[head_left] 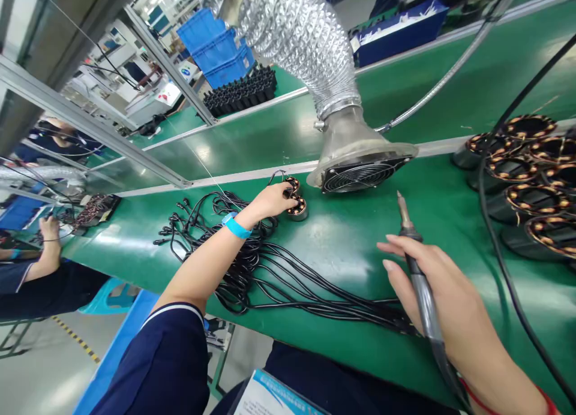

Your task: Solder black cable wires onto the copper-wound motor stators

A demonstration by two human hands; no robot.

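Observation:
My left hand point(272, 200) reaches across the bench, its fingers closed over the rim of a small wire-wound motor stator point(297, 211). A second stator point(292, 183) stands just behind it, partly covered by my fingers. In my right hand point(450, 295) is a soldering iron point(420, 280), its tip pointing up and away from me. The iron's handle lies between thumb and fingers, and the tip touches nothing. A tangle of black cables point(243, 253) lies below my left hand, with a bundle of them running right toward my right hand.
A fume extractor hood point(360, 145) hangs over the bench's back edge on a silver duct point(310, 37). Several larger stators point(535, 199) stand at the right. A black cord point(488, 205) crosses in front of them. A co-worker's hand point(49, 229) is at far left.

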